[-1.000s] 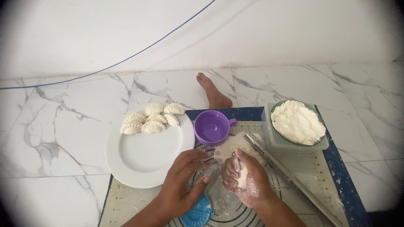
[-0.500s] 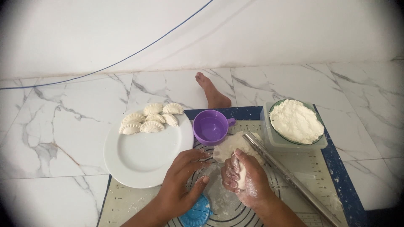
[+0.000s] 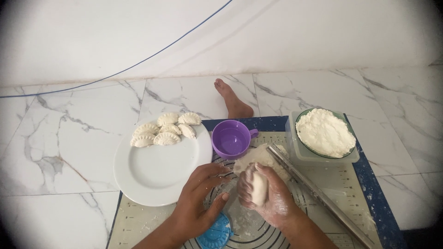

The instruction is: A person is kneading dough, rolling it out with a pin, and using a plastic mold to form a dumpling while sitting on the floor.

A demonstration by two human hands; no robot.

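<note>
Head view, nearest to me: a blue round dumpling press (image 3: 216, 234) lies on the pastry mat (image 3: 350, 184), just under the heel of my left hand (image 3: 199, 202). That left hand rests palm down on the mat, fingers loosely spread and pointing up and to the right, fingertips near the dough; I see nothing gripped in it. My right hand (image 3: 265, 196), dusted with flour, is curled around a small dough piece (image 3: 258, 189), fingers wrapped over it and closed on it. The piece is oval, with its long axis running near to far, slightly tilted, and the upper end points away from me toward the purple cup. It sits above the middle of the mat, just right of the left fingertips.

Just beyond the hands, a flattened sheet of dough (image 3: 260, 156) lies on the mat, touching the near end of a clear rolling pin (image 3: 318, 193), which runs diagonally from the mat's middle down to the lower right. Left of the mat sits a white plate (image 3: 157, 173), its far edge carrying six crimped half-moon dumplings (image 3: 165, 130). The purple cup (image 3: 230, 139) stands between plate and dough sheet, handle to the right. Farther right, a green bowl of white flour (image 3: 324, 131) sits in a clear tray. Beyond the mat, a bare foot (image 3: 233, 99) rests on the marble floor (image 3: 69, 138), toes pointing away.
</note>
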